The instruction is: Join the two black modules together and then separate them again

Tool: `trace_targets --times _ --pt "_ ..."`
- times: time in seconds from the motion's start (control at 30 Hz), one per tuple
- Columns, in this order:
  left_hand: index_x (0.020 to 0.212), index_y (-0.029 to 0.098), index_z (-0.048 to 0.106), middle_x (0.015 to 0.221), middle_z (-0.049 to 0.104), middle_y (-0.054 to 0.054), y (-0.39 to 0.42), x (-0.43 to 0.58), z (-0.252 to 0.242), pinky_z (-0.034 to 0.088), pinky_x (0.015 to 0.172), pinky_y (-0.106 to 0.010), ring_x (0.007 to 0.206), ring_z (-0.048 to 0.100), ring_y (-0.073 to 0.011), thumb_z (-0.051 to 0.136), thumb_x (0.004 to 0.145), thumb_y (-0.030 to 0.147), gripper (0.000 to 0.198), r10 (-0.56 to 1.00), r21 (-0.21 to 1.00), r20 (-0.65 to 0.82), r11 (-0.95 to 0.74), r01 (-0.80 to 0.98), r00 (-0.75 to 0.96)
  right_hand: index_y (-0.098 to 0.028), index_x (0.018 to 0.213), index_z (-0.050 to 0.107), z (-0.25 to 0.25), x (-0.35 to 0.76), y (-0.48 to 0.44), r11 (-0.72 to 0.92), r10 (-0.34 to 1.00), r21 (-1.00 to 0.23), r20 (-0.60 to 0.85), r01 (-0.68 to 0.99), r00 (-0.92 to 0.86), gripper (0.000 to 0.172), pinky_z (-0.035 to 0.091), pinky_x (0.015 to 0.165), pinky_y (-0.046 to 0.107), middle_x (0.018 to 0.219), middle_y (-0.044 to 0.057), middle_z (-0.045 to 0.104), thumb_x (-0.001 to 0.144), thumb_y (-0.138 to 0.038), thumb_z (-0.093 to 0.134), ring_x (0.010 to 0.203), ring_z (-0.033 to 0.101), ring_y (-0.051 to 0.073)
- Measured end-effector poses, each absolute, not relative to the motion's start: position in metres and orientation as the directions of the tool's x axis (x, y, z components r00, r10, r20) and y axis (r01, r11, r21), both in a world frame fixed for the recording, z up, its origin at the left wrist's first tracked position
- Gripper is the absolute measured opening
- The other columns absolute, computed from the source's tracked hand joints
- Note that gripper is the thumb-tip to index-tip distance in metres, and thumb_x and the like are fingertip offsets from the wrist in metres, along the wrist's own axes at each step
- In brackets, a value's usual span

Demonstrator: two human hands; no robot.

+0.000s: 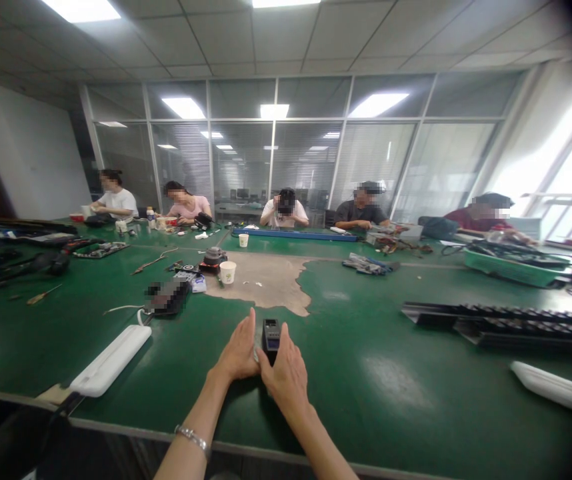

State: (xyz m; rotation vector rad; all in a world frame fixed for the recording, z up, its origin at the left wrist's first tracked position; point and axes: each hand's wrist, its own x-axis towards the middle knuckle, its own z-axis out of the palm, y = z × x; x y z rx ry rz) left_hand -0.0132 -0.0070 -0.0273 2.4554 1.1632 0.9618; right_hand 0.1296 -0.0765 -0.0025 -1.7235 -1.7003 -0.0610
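Observation:
A small dark device (271, 332) with a little screen on top stands upright on the green table (366, 373). My left hand (239, 352) rests against its left side, fingers held together and stretched forward. My right hand (286, 373) wraps round the device's lower right side, fingers curled on it. A metal bracelet (193, 440) sits on my left wrist. Both hands meet at the device's base, near the table's front edge.
A long white power strip (111, 360) lies to the left, another white piece (559, 390) at the right. Black keyboards (511, 321) lie to the right. A paper cup (227, 271) and tools sit mid-table. Several people work along the far side.

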Motion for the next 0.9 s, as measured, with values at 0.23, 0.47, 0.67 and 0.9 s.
trace_targets --times 0.23,0.47,0.67,0.9 --pt "0.150 0.016 -0.016 0.152 0.027 -0.019 -0.008 -0.012 -0.026 0.029 0.112 -0.054 0.140 0.027 -0.0344 0.063 0.074 0.031 0.111 0.763 0.477 0.461 -0.644 0.598 0.454 -0.002 0.148 0.022 0.001 0.128 -0.072 0.124 0.874 -0.508 0.462 0.852 0.148 0.070 0.043 0.093 0.039 0.133 0.020 0.053 0.090 -0.035 0.045 0.110 0.058 0.029" --pt "0.150 0.017 -0.014 0.152 0.027 -0.020 -0.012 -0.012 -0.021 0.028 0.112 -0.054 0.139 0.027 -0.0374 0.083 0.054 0.058 0.142 0.803 0.529 0.410 -0.595 0.605 0.432 -0.010 0.149 0.020 0.020 0.152 -0.068 0.169 0.792 -0.607 0.552 0.776 0.260 0.071 0.042 0.095 0.038 0.133 0.017 0.053 0.091 -0.043 0.043 0.115 0.055 0.027" --pt "0.149 0.016 -0.016 0.151 0.029 -0.021 -0.015 -0.011 -0.016 0.028 0.112 -0.051 0.138 0.030 -0.0370 0.085 0.051 0.060 0.148 0.808 0.535 0.411 -0.588 0.606 0.421 -0.008 0.148 0.023 0.000 0.186 -0.068 0.064 0.808 -0.626 0.490 0.778 0.328 0.070 0.042 0.095 0.040 0.130 0.019 0.055 0.089 -0.040 0.045 0.114 0.055 0.028" --pt "0.148 0.016 -0.019 0.145 0.040 -0.020 -0.019 -0.009 -0.013 0.030 0.110 -0.050 0.133 0.038 -0.0363 0.085 0.055 0.058 0.146 0.820 0.531 0.381 -0.573 0.624 0.428 -0.006 0.149 0.019 -0.015 0.191 -0.069 0.006 0.840 -0.629 0.425 0.777 0.338 0.074 0.041 0.097 0.041 0.129 0.019 0.055 0.089 -0.041 0.045 0.113 0.055 0.030"
